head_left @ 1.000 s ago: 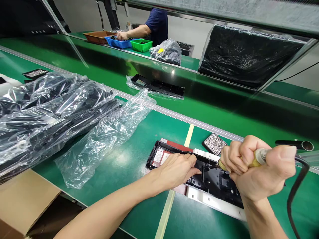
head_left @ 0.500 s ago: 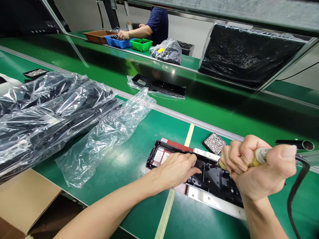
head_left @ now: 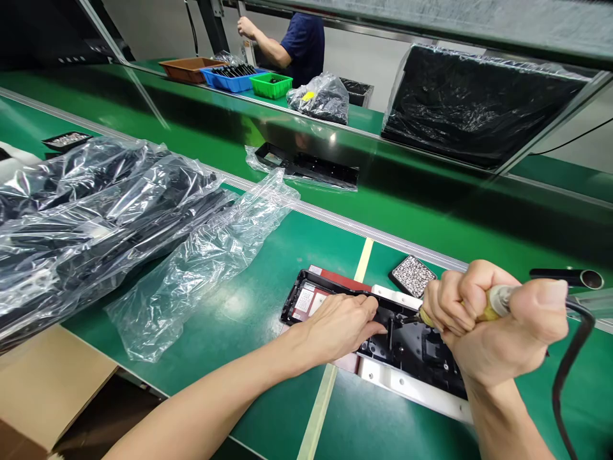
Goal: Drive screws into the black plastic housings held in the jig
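A black plastic housing (head_left: 412,348) lies in a white fixture (head_left: 407,386) on the green bench. My left hand (head_left: 342,326) rests on the housing's left half, fingers curled and pressed down on it. My right hand (head_left: 493,326) is a fist around a yellow-handled corded tool (head_left: 493,305), its tip touching the inside of the housing. A black cable (head_left: 567,364) runs from the tool down the right side.
A small black tray of tiny screws (head_left: 412,276) sits behind the housing. Plastic-bagged black parts (head_left: 96,211) and an empty clear bag (head_left: 205,268) fill the left. A cardboard box (head_left: 43,383) is lower left. Across the conveyor, a person (head_left: 292,41) stands by coloured bins (head_left: 230,73).
My hands and the tool have hardly moved. The person across the line has lifted a hand out of the blue bin and raised it.
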### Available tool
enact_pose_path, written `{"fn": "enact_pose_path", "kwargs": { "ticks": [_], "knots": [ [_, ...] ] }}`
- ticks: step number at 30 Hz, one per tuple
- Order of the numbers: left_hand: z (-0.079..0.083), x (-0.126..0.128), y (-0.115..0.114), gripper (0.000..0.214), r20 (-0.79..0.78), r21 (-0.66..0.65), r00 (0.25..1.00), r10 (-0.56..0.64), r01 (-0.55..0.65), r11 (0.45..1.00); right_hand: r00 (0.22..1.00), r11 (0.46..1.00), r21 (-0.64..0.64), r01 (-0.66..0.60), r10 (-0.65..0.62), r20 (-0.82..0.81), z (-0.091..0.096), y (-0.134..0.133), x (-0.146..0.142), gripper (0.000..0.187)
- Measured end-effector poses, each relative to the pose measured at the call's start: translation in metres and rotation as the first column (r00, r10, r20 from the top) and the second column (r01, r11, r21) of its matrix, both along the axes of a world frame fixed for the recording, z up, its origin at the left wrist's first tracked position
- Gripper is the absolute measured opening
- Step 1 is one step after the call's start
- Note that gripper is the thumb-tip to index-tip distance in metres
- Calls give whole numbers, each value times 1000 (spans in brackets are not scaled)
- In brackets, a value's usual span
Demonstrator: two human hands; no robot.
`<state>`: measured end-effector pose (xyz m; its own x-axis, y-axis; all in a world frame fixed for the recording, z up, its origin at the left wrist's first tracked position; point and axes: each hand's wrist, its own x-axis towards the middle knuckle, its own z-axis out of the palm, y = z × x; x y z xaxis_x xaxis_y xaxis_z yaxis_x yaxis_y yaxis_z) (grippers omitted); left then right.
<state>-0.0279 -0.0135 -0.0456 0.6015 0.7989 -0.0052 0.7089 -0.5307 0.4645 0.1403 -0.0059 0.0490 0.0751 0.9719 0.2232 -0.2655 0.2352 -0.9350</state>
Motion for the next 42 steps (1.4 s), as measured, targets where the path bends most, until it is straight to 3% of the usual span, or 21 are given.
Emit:
{"fn": "enact_pose_path", "kwargs": {
  "ticks": [42],
  "knots": [
    [3, 0, 1, 30, -17, -31, 1000, -3, 2, 1000, 999, 999, 0, -33, 33, 13, 1, -1, 2, 61]
  ]
}}
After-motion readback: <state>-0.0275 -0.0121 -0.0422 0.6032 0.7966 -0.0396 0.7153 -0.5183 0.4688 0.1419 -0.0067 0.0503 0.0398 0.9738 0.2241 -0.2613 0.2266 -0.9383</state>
